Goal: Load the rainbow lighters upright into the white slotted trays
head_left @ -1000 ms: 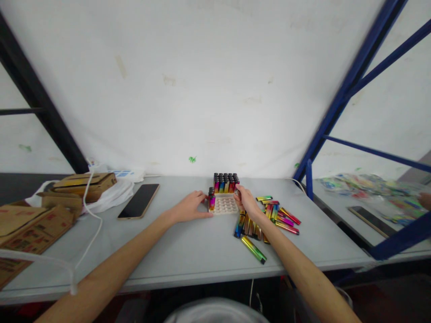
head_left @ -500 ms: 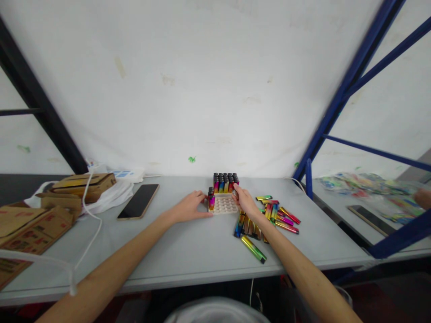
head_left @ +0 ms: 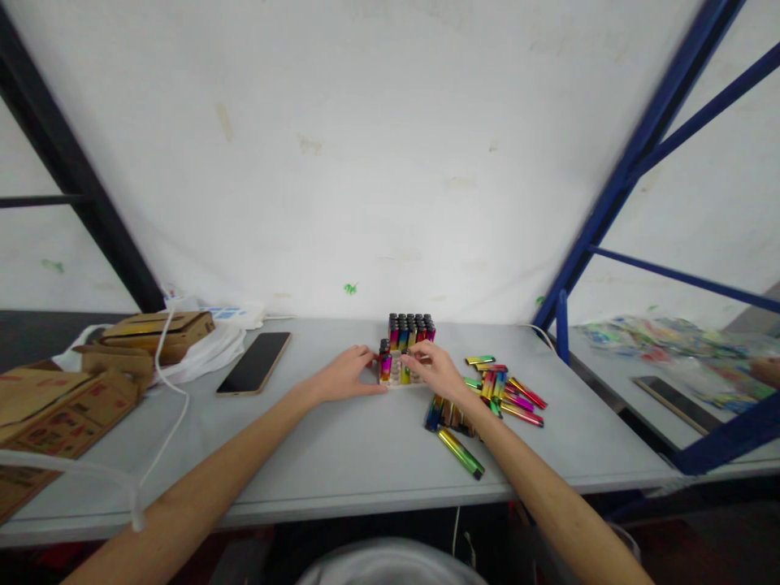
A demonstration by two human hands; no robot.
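A white tray with round holes (head_left: 396, 379) sits mid-table, its back rows filled with upright rainbow-coloured lighters (head_left: 410, 330). My left hand (head_left: 345, 374) rests against the tray's left edge, fingers curled beside a standing lighter (head_left: 384, 362). My right hand (head_left: 433, 374) is over the tray's front, fingers pinched on a lighter (head_left: 405, 370) that stands upright in the tray. A pile of loose lighters (head_left: 496, 392) lies on the table to the right of that hand, and one green-yellow lighter (head_left: 461, 452) lies nearer the front edge.
A phone (head_left: 254, 363) lies face up left of the tray. Cardboard boxes (head_left: 54, 406), a white bag and a white cable (head_left: 159, 439) crowd the table's left end. A blue frame (head_left: 615, 195) stands at right; beyond it lie another phone (head_left: 670, 398) and another person's hand (head_left: 769, 370).
My right hand has moved left from the tray's back right corner to its front row, now pinching an upright lighter. My left hand has stayed put.
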